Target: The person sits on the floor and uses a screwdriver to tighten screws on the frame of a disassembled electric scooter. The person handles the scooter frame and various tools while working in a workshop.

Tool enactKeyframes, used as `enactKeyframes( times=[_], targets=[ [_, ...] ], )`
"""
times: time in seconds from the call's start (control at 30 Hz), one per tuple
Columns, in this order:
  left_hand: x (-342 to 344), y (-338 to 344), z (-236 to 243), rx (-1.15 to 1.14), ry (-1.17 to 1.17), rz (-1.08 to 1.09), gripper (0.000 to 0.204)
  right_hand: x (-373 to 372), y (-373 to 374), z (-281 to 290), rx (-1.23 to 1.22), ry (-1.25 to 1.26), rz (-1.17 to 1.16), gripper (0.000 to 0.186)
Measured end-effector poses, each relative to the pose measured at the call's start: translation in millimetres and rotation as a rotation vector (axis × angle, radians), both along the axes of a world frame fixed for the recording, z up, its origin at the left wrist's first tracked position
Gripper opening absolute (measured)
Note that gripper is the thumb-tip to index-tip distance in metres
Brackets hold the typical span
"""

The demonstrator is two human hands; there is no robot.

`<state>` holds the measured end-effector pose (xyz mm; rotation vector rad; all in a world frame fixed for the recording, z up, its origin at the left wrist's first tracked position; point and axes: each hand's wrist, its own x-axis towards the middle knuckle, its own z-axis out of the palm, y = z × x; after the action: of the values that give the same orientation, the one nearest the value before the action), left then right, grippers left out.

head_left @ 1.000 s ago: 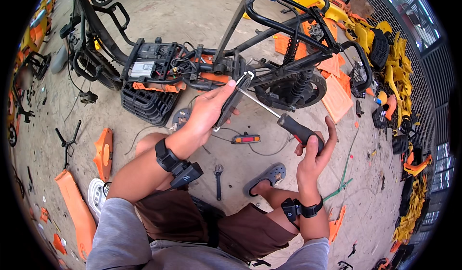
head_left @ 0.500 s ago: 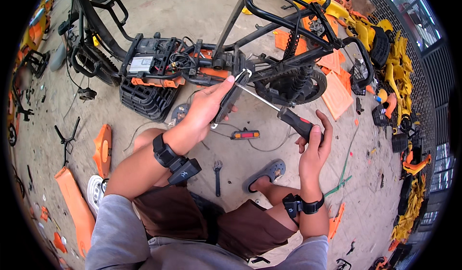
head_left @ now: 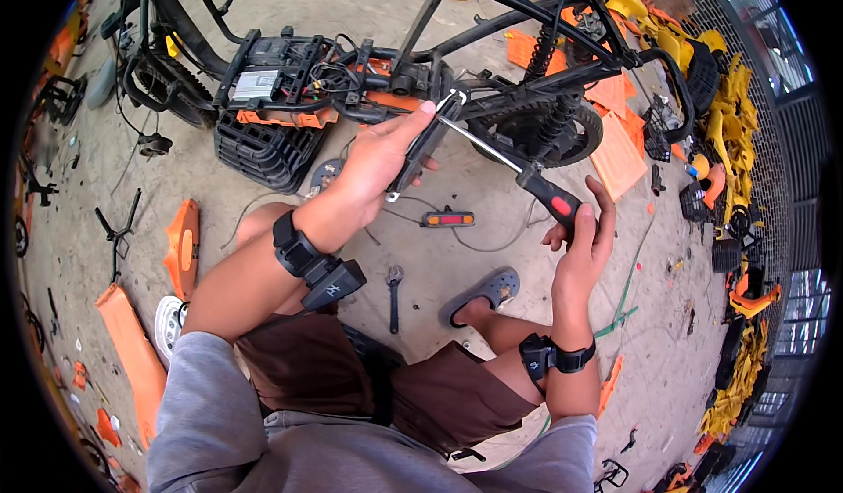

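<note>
My left hand [head_left: 379,161] grips a dark flat part with a pale edge [head_left: 420,149], held beside the black frame of a stripped two-wheeler [head_left: 413,71]. Its thumb lies along the upper end, and the fingers curl behind. In my right hand [head_left: 580,251] is a screwdriver [head_left: 549,196] with a black and red handle, thumb and fingers around it and the index finger partly raised. The metal shaft slants up to the left, its tip at the part just by my left thumb. Whether the tip sits in a screw is too small to tell.
On the floor between my feet lie an adjustable wrench [head_left: 395,300] and a tail light [head_left: 448,219] with a cable. Orange panels [head_left: 132,352] lie at left. Yellow body parts [head_left: 733,124] pile along the right wall. A black crate-like tray [head_left: 263,155] stands under the frame.
The whole scene sits higher in the picture. The screwdriver handle appears turned, its red patch now showing as an oval. Both hands keep their holds.
</note>
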<state>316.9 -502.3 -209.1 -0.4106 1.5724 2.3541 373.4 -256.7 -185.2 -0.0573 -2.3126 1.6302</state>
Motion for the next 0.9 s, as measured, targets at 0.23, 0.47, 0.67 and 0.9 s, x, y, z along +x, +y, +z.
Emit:
enactKeyframes(
  times=[0.23, 0.47, 0.67, 0.9],
  targets=[
    [-1, -1, 2, 0.023, -0.009, -0.005, 0.046, -3, -6, -3, -0.145, 0.090, 0.028, 0.042],
    [-2, -2, 1, 0.035, 0.002, -0.007, 0.047, -2, -5, -4, -0.056, 0.057, -0.031, 0.046],
    [1, 0, 0, 0.003, 0.002, -0.018, 0.047, -3, -8, -5, -0.091, 0.208, -0.033, 0.049],
    [0, -1, -2, 0.022, 0.006, 0.001, 0.046, 3, -6, 1, -0.131, 0.020, 0.016, 0.043]
  ],
)
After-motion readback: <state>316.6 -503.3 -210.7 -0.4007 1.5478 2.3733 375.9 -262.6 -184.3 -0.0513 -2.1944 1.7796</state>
